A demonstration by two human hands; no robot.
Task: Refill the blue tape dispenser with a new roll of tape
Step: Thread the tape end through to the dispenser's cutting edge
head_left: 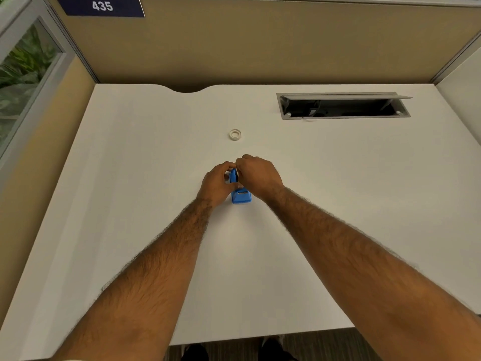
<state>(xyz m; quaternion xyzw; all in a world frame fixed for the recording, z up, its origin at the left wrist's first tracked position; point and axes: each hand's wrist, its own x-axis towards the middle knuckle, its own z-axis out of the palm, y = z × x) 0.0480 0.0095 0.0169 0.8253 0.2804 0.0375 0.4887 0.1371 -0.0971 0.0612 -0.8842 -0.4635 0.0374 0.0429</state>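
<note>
Blue tape dispenser sits mid-desk, roughly centre of the white desk, both hands closed around its upper part. Left hand grips the left side, fingers curled over the top; right hand pinches at the top from the right, fingertips bunched together. The hands touch or nearly touch each other above the dispenser. Only the dispenser's lower front end and a strip of its blue body between the hands show; the rest is covered, so cannot tell whether a roll or core is inside, or what exactly the right fingers pinch.

Tape roll lies flat on the desk beyond the hands, apart from them, pale and small, hard to make out against the white top.

Room: wide bare desk surface left, right and in front of the hands. Near edge of the desk runs along the bottom, forearms crossing over it. Far edge has a curved notch at the back. Open cable tray is recessed in the far right of the desk, its lid tipped up, dark inside, contents unclear. Tan partition walls close the back and left; a sign reading 435 is at top left, cut off by the frame. Glass panel with greenery at far left. Right side panel only partly in frame.
</note>
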